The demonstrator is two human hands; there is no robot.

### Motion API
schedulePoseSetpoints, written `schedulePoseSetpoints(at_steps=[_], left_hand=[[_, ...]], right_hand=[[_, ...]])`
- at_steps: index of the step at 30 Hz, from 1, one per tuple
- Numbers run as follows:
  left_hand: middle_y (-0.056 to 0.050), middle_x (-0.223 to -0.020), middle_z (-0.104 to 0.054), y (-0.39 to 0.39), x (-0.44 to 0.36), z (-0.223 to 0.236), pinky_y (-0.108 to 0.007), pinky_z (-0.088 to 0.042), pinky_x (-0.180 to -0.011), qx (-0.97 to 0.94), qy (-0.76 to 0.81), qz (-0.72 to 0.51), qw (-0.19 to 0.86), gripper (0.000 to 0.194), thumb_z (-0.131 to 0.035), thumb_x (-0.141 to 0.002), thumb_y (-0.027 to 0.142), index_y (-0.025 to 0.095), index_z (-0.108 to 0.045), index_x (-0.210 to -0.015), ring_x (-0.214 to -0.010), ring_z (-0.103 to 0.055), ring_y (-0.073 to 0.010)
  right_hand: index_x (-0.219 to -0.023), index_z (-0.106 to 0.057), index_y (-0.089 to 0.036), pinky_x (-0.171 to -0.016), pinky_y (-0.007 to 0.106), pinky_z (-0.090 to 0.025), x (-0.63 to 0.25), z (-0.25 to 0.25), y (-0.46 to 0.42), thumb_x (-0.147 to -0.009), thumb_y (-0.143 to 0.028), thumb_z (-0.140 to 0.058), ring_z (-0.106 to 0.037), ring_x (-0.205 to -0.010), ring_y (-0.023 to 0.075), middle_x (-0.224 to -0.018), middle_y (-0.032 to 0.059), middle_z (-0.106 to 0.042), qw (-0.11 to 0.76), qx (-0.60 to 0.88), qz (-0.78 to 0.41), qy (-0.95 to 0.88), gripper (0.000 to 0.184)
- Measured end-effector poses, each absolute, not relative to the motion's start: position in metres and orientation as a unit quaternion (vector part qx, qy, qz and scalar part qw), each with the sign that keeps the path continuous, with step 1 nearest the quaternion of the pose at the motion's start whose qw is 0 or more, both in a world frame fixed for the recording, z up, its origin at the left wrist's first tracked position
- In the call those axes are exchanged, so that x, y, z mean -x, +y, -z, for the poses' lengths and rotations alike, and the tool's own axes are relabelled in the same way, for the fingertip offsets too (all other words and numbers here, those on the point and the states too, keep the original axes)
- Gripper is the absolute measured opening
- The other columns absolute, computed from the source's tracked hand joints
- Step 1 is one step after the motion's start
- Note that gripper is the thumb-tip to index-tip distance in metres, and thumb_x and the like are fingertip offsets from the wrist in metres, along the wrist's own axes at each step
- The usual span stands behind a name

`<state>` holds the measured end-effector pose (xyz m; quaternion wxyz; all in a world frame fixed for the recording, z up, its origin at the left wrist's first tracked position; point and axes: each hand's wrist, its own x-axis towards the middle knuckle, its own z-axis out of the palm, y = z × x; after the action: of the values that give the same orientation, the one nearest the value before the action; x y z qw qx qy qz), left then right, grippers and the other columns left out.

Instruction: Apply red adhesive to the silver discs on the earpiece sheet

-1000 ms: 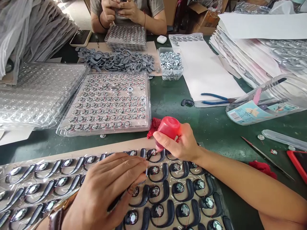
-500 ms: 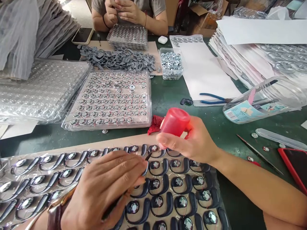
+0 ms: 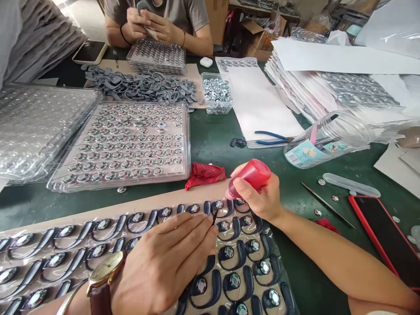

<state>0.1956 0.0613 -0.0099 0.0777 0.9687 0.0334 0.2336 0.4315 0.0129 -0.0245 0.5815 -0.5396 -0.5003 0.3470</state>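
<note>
My right hand (image 3: 262,197) is wrapped round a red squeeze bottle (image 3: 252,175), tilted with its nozzle down to the left. The nozzle is close above a round metal-faced speaker (image 3: 217,204) in a dark ear-hook shell; I cannot tell whether they touch. My left hand (image 3: 173,253), palm down, grips dark pointed tweezers (image 3: 215,216), whose tip reaches that same speaker's edge. Most of the tweezers is hidden under the fingers. Beneath both hands lies a plastic-covered sheet (image 3: 127,203) with rows of ear-hook shells (image 3: 239,253) carrying speakers and thin wires.
Beyond the sheet are a red cloth (image 3: 205,175), a clear tray of speakers (image 3: 131,142), grey shells (image 3: 141,85) and a box of metal discs (image 3: 216,94). Right: blue-handled pliers (image 3: 271,138), a plastic jar (image 3: 315,144), a pointed metal tool (image 3: 328,205), a phone (image 3: 387,236). A co-worker sits opposite.
My view has shifted right. The red bottle has tipped from nearly upside down to a slant, its nozzle now in sight by the speaker. The co-worker's hands now hold up a grey piece.
</note>
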Motion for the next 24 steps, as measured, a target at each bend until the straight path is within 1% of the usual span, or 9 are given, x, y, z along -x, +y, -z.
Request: schedulePoseSetpoints(at_steps=[4, 6, 10, 14, 21, 24], left_hand=[[-0.012, -0.124, -0.065, 0.058, -0.199, 0.012, -0.039, -0.051, -0.100, -0.972, 0.024, -0.227, 0.064, 0.037, -0.034, -0.097, 0.013, 0.009, -0.060, -0.123, -0.118, -0.060, -0.0245], [-0.013, -0.123, -0.065, 0.054, -0.201, 0.012, -0.040, -0.050, -0.102, -0.972, 0.017, -0.230, 0.045, 0.040, -0.031, -0.096, 0.012, 0.007, -0.061, -0.121, -0.118, -0.060, -0.0258], [-0.015, -0.114, -0.069, 0.046, -0.205, 0.007, -0.038, -0.047, -0.104, -0.972, 0.001, -0.234, -0.009, 0.042, -0.029, -0.092, 0.007, 0.004, -0.065, -0.112, -0.114, -0.063, -0.0248], [-0.014, -0.110, -0.071, 0.044, -0.209, 0.004, -0.037, -0.048, -0.101, -0.971, 0.001, -0.238, -0.022, 0.040, -0.030, -0.091, 0.006, 0.004, -0.066, -0.109, -0.109, -0.066, -0.0248], [-0.011, -0.108, -0.072, 0.047, -0.212, 0.000, -0.036, -0.053, -0.093, -0.971, 0.007, -0.237, -0.018, 0.041, -0.028, -0.092, 0.004, 0.005, -0.066, -0.106, -0.104, -0.069, -0.0247], [-0.011, -0.108, -0.072, 0.047, -0.213, -0.001, -0.036, -0.054, -0.091, -0.972, 0.005, -0.234, -0.017, 0.041, -0.028, -0.093, 0.004, 0.005, -0.067, -0.105, -0.102, -0.070, -0.0249]], right_hand=[[-0.064, -0.061, -0.020, -0.056, 0.025, -0.055, -0.430, 0.027, 0.014, -0.083, -0.031, -0.069, -0.066, -0.057, 0.0139, -0.061, -0.0002, -0.067, 0.571, 0.532, -0.363, -0.509, 0.024], [-0.065, -0.061, -0.020, -0.058, 0.027, -0.055, -0.430, 0.029, 0.014, -0.084, -0.031, -0.068, -0.066, -0.057, 0.0140, -0.061, 0.0001, -0.067, 0.560, 0.530, -0.370, -0.518, 0.023], [-0.075, -0.063, -0.020, -0.057, 0.029, -0.054, -0.429, 0.032, 0.013, -0.084, -0.036, -0.067, -0.065, -0.056, 0.0153, -0.060, 0.0005, -0.067, 0.536, 0.543, -0.362, -0.535, 0.019], [-0.084, -0.065, -0.019, -0.054, 0.029, -0.052, -0.428, 0.032, 0.014, -0.083, -0.037, -0.068, -0.063, -0.054, 0.0154, -0.059, 0.0004, -0.066, 0.527, 0.559, -0.330, -0.549, 0.018], [-0.070, -0.064, -0.018, -0.060, 0.030, -0.052, -0.427, 0.028, 0.015, -0.086, -0.036, -0.065, -0.062, -0.058, 0.0151, -0.062, 0.0031, -0.066, 0.527, 0.570, -0.312, -0.547, 0.024], [-0.073, -0.065, -0.018, -0.059, 0.030, -0.051, -0.427, 0.027, 0.016, -0.086, -0.035, -0.066, -0.062, -0.056, 0.0151, -0.061, 0.0027, -0.065, 0.539, 0.563, -0.318, -0.540, 0.022]])
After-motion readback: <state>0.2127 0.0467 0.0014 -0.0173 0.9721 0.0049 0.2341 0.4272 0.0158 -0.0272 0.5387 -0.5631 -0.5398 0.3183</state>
